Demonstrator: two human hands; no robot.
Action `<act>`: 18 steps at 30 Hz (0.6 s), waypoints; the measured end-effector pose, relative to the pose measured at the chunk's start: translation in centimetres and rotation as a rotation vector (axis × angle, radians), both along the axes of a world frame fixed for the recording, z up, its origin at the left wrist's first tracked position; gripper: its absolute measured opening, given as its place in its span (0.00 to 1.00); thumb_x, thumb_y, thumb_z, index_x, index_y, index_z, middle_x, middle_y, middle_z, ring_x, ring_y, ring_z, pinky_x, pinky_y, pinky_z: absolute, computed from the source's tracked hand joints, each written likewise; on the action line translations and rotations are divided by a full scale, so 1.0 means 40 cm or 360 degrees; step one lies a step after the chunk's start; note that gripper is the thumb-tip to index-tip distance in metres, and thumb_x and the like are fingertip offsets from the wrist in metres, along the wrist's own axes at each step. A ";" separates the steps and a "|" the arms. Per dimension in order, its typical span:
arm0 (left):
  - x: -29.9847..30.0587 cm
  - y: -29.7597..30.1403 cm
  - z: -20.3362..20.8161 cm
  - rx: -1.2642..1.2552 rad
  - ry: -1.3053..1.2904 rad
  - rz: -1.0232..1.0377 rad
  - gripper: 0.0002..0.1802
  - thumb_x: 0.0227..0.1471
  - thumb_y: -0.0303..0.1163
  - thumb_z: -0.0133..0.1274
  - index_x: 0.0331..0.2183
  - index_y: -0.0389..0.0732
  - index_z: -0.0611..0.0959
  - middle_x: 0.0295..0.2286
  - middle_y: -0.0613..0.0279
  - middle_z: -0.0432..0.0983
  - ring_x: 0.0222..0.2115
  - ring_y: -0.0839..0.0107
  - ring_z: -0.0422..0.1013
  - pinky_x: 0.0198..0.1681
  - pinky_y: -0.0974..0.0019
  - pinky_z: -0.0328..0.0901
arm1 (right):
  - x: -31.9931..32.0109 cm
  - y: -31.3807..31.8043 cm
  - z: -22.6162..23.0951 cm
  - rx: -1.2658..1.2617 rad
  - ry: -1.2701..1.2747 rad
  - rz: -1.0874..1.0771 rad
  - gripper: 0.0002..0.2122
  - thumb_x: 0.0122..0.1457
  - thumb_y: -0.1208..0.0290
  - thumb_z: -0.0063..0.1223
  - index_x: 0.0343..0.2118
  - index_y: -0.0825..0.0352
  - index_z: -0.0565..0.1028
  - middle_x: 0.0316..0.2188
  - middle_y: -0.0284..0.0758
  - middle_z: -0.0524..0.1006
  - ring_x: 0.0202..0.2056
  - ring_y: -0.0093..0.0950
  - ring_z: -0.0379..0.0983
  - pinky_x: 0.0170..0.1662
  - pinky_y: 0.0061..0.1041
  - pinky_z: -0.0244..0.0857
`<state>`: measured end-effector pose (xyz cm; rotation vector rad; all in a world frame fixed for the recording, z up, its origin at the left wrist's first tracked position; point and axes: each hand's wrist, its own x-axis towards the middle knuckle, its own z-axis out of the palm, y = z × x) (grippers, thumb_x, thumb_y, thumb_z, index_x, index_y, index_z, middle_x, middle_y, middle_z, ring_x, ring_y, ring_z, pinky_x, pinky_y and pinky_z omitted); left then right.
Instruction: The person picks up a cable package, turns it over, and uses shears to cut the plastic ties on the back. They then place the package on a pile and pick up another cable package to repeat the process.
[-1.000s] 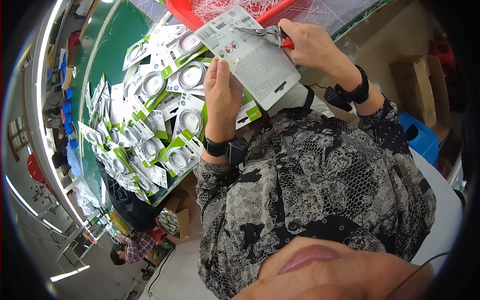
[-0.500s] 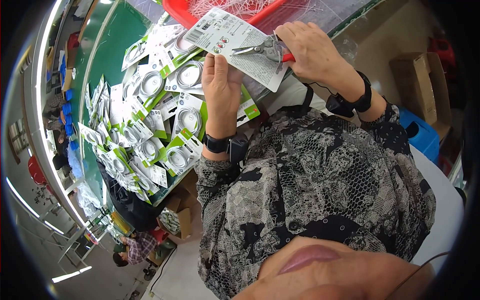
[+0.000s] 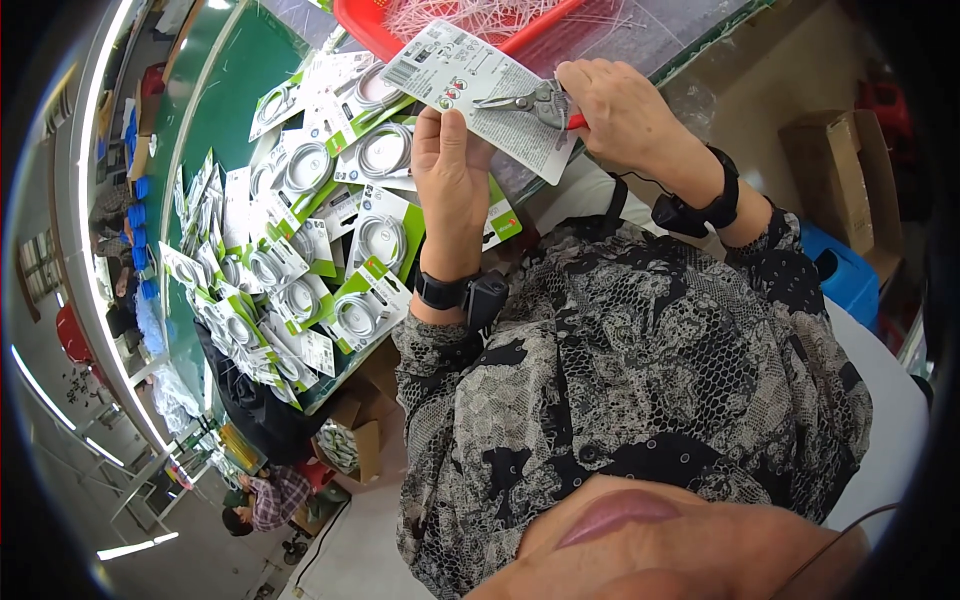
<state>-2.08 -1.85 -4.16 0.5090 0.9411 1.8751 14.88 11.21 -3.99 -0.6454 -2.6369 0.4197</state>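
Note:
My left hand point(image 3: 449, 185) grips the lower left edge of a white cardboard package card point(image 3: 475, 72), thumb on top. The card is tilted, its printed back facing up. My right hand point(image 3: 628, 115) is closed around a pair of small cutting pliers point(image 3: 532, 103) with grey jaws and red handles. Their pointed blades lie over the middle of the card, slightly parted. Whether they touch it I cannot tell. Below and left of the card, many carded packs of coiled grey-white cable point(image 3: 381, 240) lie heaped on the table.
A red plastic basket point(image 3: 360, 22) of thin clear plastic strips stands at the far edge, with loose strips beside it. The green tabletop point(image 3: 215, 95) runs left. Cardboard boxes point(image 3: 835, 165) and a blue container point(image 3: 848, 275) are at the right. Another person point(image 3: 280, 497) sits at far lower left.
The card, the pliers and both my hands have shifted slightly to the right. The hold of each hand looks the same.

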 end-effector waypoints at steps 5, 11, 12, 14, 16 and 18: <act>-0.004 -0.002 -0.006 -0.0031 -0.0023 -0.0001 0.16 0.63 0.31 0.43 0.50 0.35 0.68 0.48 0.57 0.71 0.47 0.66 0.70 0.51 0.57 0.67 | 0.003 0.002 0.011 -0.0056 -0.0042 0.0016 0.15 0.40 0.82 0.49 0.35 0.68 0.67 0.29 0.40 0.73 0.36 0.40 0.72 0.37 0.36 0.64; -0.039 -0.015 0.005 -0.0033 -0.0043 0.0122 0.18 0.63 0.29 0.42 0.53 0.35 0.67 0.46 0.58 0.72 0.46 0.66 0.70 0.51 0.58 0.66 | 0.027 0.026 0.051 -0.0333 0.0224 -0.0097 0.13 0.43 0.81 0.51 0.35 0.68 0.67 0.27 0.41 0.71 0.31 0.41 0.70 0.33 0.35 0.64; -0.049 -0.014 0.006 0.0014 -0.0055 0.0139 0.18 0.63 0.28 0.42 0.54 0.35 0.67 0.45 0.58 0.72 0.46 0.67 0.70 0.50 0.59 0.66 | 0.035 0.031 0.062 -0.0376 0.0385 -0.0164 0.13 0.44 0.81 0.51 0.35 0.68 0.67 0.27 0.42 0.71 0.30 0.42 0.70 0.32 0.35 0.64; -0.067 -0.008 -0.005 0.0121 -0.0085 0.0073 0.20 0.63 0.31 0.42 0.55 0.35 0.66 0.44 0.58 0.72 0.44 0.66 0.70 0.48 0.59 0.66 | 0.057 0.044 0.058 -0.0407 0.0463 -0.0122 0.13 0.44 0.80 0.52 0.36 0.68 0.67 0.26 0.42 0.71 0.29 0.42 0.69 0.32 0.35 0.63; -0.084 0.003 -0.025 0.0334 -0.0158 -0.0070 0.24 0.63 0.36 0.42 0.57 0.36 0.65 0.42 0.57 0.72 0.41 0.66 0.69 0.45 0.59 0.66 | 0.071 0.055 0.053 -0.0467 0.0605 -0.0051 0.14 0.44 0.80 0.53 0.36 0.68 0.67 0.26 0.42 0.70 0.28 0.43 0.68 0.32 0.34 0.63; -0.097 0.016 -0.045 0.0481 -0.0379 -0.0260 0.27 0.62 0.40 0.43 0.57 0.36 0.64 0.41 0.56 0.71 0.39 0.65 0.69 0.43 0.60 0.66 | 0.052 0.020 0.059 -0.0467 0.0530 0.0015 0.14 0.44 0.80 0.53 0.36 0.68 0.67 0.26 0.42 0.70 0.29 0.43 0.68 0.33 0.35 0.63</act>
